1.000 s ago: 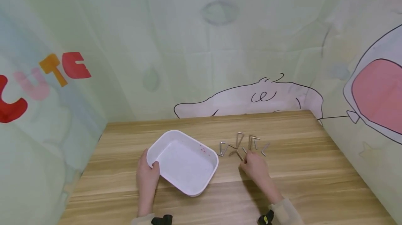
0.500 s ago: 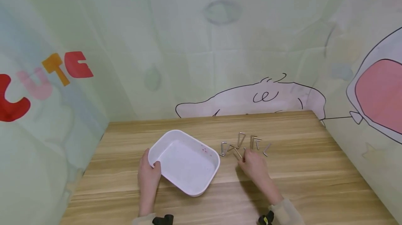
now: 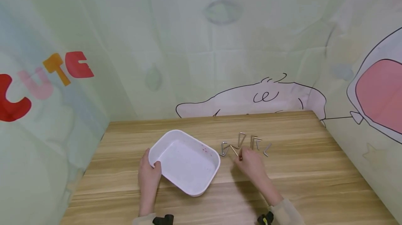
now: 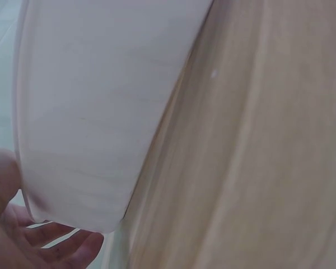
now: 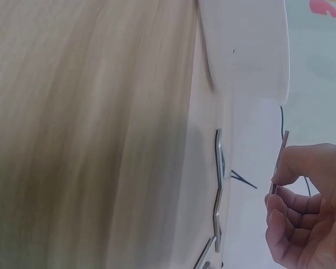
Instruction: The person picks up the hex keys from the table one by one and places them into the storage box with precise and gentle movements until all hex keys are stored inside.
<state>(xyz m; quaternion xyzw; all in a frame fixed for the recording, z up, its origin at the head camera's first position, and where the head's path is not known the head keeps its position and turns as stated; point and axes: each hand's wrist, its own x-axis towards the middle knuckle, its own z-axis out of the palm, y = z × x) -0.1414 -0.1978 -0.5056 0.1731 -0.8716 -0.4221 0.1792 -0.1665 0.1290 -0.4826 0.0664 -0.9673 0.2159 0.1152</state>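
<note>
My left hand [image 3: 149, 178] holds the left corner of a white plastic tray [image 3: 185, 169], thumb over the rim. In the left wrist view, fingers [image 4: 73, 246] curl below the tray wall [image 4: 101, 112]. My right hand [image 3: 252, 165] pinches a hex key [image 3: 233, 150] between thumb and fingers, right of the tray. The right wrist view shows that key [image 5: 284, 148] raised off the table, its lower part hidden by the fingers. Beyond the hand lie several L-shaped hex keys [image 3: 241, 140], some silver, some brassy.
The wooden table [image 3: 314, 169] meets a printed cloth backdrop [image 3: 188, 60] at its rear edge. One silver hex key [image 3: 266, 150] lies to the right of the others. Small reddish marks show on the tray's inner wall.
My right hand has shifted slightly left and lifted the hex key from the pile. The left hand and tray have stayed almost still.
</note>
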